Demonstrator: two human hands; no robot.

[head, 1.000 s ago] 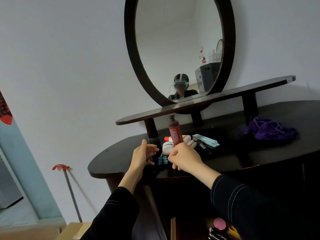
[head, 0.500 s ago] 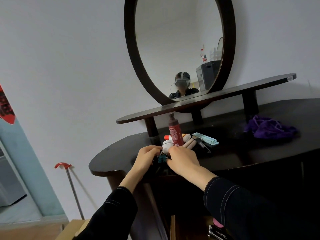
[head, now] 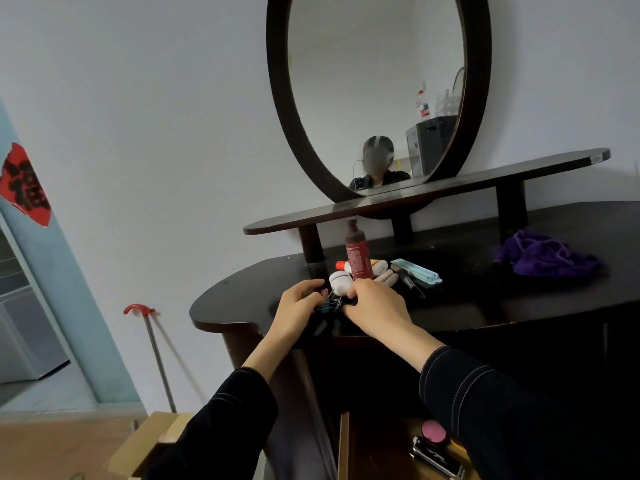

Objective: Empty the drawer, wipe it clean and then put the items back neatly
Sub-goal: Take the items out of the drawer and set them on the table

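This was a room in a home, a dressing corner: an oval mirror (head: pixel 377 81) stood over a dark tabletop (head: pixel 485 306) strewn with toiletries (head: pixel 358 261), and a red paper cutting (head: pixel 26 185) hung by the doorway.

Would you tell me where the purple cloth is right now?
Head view: the purple cloth lies bunched on the dresser top, far right, near the shelf's right post.

Both arms fwd; L hand (head: pixel 298 303), R hand (head: pixel 375 304) close together, fingers curled, palms down.
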